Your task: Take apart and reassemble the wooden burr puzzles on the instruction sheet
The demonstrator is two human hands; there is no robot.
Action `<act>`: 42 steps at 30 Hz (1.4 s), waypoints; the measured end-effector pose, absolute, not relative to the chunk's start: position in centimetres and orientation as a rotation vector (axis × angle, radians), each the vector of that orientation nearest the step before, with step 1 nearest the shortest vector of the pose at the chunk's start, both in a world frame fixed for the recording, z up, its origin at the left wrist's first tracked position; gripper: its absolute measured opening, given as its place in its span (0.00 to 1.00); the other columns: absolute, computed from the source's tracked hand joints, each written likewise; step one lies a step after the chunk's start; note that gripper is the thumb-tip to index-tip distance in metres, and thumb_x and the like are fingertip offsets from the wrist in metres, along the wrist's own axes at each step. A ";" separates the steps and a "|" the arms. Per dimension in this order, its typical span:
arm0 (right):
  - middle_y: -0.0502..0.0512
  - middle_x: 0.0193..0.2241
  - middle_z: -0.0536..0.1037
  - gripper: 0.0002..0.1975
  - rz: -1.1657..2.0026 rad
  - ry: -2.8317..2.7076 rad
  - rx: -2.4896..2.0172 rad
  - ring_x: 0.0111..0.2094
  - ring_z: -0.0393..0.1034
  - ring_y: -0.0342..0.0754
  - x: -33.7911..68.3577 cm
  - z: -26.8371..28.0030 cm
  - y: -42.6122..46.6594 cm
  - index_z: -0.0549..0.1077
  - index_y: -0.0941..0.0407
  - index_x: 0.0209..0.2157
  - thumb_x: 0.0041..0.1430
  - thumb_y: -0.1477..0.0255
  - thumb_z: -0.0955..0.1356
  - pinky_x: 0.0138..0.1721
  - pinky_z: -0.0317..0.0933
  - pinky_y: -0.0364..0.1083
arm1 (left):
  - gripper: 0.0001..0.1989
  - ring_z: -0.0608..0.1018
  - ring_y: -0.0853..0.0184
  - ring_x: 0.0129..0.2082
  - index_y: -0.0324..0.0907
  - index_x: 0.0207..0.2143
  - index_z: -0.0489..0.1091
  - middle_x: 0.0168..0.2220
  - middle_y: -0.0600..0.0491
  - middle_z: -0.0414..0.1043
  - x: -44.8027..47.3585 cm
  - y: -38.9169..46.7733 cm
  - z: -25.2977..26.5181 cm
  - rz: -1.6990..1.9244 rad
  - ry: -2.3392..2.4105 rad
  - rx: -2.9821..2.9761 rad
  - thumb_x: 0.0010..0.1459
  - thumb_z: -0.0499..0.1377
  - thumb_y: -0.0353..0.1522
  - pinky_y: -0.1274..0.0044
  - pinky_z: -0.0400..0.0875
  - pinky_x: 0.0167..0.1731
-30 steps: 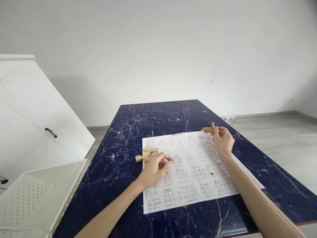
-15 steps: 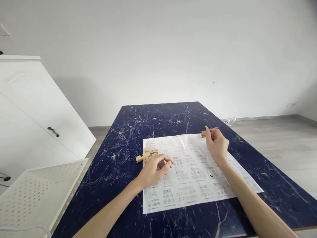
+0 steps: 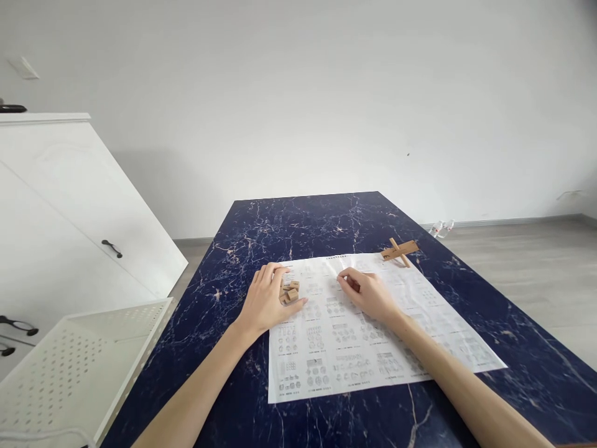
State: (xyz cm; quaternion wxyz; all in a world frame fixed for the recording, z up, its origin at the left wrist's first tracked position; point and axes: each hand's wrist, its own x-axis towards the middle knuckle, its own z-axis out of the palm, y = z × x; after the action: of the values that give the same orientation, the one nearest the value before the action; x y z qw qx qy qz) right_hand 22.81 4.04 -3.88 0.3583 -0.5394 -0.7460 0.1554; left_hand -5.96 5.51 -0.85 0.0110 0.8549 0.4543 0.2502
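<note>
My left hand (image 3: pixel 265 298) curves around the left side of a small pile of notched wooden blocks (image 3: pixel 291 292), thumb apart from the fingers; part of the pile is hidden behind the hand. The blocks rest on the upper left of a printed paper sheet (image 3: pixel 345 336) with rows of small diagrams. Over the upper middle of the sheet, my right hand (image 3: pixel 368 292) has its fingers curled together, with nothing visible in them. At the sheet's far right corner, a round wooden stick (image 3: pixel 398 251) lies crosswise over a flat wooden strip (image 3: pixel 410 247) with dark marks.
The sheet lies on a dark blue marbled table (image 3: pixel 298 224). A white perforated bin (image 3: pixel 51 367) stands left of the table, near a white cabinet (image 3: pixel 93 205) with black handles. Clear plastic items (image 3: pixel 442 229) show beyond the table's right edge.
My right hand has left the stick and strip at the far right corner and moved left over the sheet. My left hand has shifted left and opened around the blocks, which sit closer together.
</note>
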 end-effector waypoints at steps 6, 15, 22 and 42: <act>0.46 0.19 0.70 0.16 0.438 -1.941 -1.405 0.20 0.64 0.46 23.1 -4.2 4.4 0.73 0.52 0.38 0.73 0.59 0.60 0.25 0.53 0.45 | 0.33 0.77 0.49 0.50 0.43 0.50 0.69 0.50 0.45 0.72 -6.3 5.9 -0.8 0.676 1.454 2.717 0.56 0.65 0.59 0.57 0.73 0.51; 0.48 0.20 0.73 0.16 0.496 -1.951 -1.409 0.19 0.64 0.46 23.1 -4.2 4.5 0.74 0.53 0.39 0.73 0.60 0.60 0.25 0.53 0.45 | 0.30 0.80 0.54 0.45 0.44 0.45 0.70 0.45 0.48 0.74 -6.9 6.5 -1.2 0.619 1.515 2.738 0.58 0.63 0.60 0.66 0.78 0.38; 0.49 0.21 0.75 0.16 0.522 -1.955 -1.398 0.20 0.66 0.47 23.0 -4.2 4.7 0.74 0.53 0.39 0.73 0.60 0.60 0.25 0.54 0.45 | 0.31 0.82 0.61 0.36 0.44 0.45 0.72 0.45 0.51 0.76 -6.8 6.4 -0.8 0.567 1.579 2.720 0.58 0.61 0.61 0.71 0.77 0.31; 0.49 0.20 0.74 0.16 0.498 -1.949 -1.406 0.20 0.66 0.47 23.2 -4.6 5.1 0.75 0.53 0.37 0.72 0.60 0.61 0.25 0.53 0.45 | 0.32 0.82 0.65 0.30 0.43 0.46 0.75 0.44 0.49 0.77 -5.9 5.3 -0.6 0.763 1.430 2.758 0.58 0.62 0.61 0.73 0.77 0.28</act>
State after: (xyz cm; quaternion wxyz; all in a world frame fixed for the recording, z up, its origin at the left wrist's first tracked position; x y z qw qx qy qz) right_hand 23.23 5.06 -4.57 0.3369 -0.5392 -0.7478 0.1910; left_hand -5.90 5.31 -0.58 -0.0286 0.8618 0.4468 0.2384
